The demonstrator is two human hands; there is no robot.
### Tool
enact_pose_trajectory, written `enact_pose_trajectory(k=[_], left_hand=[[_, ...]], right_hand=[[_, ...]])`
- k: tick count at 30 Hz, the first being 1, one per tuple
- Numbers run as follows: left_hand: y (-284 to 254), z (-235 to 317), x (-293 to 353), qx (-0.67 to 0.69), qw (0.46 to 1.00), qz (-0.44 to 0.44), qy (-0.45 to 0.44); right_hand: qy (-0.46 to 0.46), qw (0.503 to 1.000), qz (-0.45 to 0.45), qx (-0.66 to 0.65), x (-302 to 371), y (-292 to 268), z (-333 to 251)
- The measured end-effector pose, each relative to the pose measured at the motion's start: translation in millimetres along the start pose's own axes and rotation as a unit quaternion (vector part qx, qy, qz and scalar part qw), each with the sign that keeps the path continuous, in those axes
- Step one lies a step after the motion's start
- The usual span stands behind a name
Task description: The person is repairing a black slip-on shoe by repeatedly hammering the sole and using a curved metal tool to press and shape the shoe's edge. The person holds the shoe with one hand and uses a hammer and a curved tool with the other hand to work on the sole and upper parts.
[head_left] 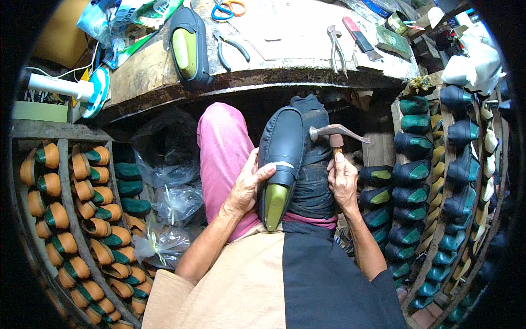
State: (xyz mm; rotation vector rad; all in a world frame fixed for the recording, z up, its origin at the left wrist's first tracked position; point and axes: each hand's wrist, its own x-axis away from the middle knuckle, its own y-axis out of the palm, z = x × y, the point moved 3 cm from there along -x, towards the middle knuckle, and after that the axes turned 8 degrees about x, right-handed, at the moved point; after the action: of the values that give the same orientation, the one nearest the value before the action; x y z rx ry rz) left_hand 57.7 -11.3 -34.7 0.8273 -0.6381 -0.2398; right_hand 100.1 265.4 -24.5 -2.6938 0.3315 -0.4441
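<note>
A black loafer [281,143] lies on my right thigh with its toe pointing away from me. The green shoe last [275,203] inside it shows at the heel end. My left hand [249,183] grips the shoe from its left side, with the thumb on top near the strap. In my right hand [344,181] is a hammer [336,133], held by its wooden handle close under the head. The hammer's round face is beside the shoe's right edge; whether they touch, I cannot tell.
On the workbench [263,71] ahead lie another black loafer [189,46], pliers [229,48], scissors [228,10], pincers [336,49] and a red-handled knife [361,38]. Racks of tan shoes [57,216] stand left, dark shoes [412,170] right. Plastic bags [175,203] sit by my left leg.
</note>
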Motion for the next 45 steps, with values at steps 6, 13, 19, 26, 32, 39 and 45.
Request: enact_pose_trajectory(k=[6,13,19,26,32,39,45], left_hand=[[-3.8,7.3,-2.6,0.104,0.992,0.003,-0.068],[16.6,16.6,27.6,0.127,0.981,0.035,-0.14],[37.4,20.6,24.1,0.283,0.95,0.036,-0.127],[57.2,20.8,74.9,0.14,0.982,0.062,-0.108],[63.6,28.9,140.9,-0.228,0.957,0.177,-0.035],[81.0,59.0,107.4,-0.602,0.75,-0.109,0.249],[83.1,64.7,39.9,-0.583,0.726,-0.227,0.285]], right_hand=[[0.025,0.999,0.01,-0.029,0.5,-5.7,3.2],[0.019,0.999,0.023,-0.01,4.3,-7.3,2.2],[-0.062,0.997,0.022,0.051,2.1,5.6,-3.8],[-0.065,0.995,0.035,0.064,5.8,4.5,-9.5],[-0.055,0.997,0.042,0.035,12.3,-3.1,-12.3],[-0.061,0.998,0.032,0.013,9.2,4.0,-1.6],[-0.053,0.997,-0.03,-0.051,30.3,-28.7,-45.3]])
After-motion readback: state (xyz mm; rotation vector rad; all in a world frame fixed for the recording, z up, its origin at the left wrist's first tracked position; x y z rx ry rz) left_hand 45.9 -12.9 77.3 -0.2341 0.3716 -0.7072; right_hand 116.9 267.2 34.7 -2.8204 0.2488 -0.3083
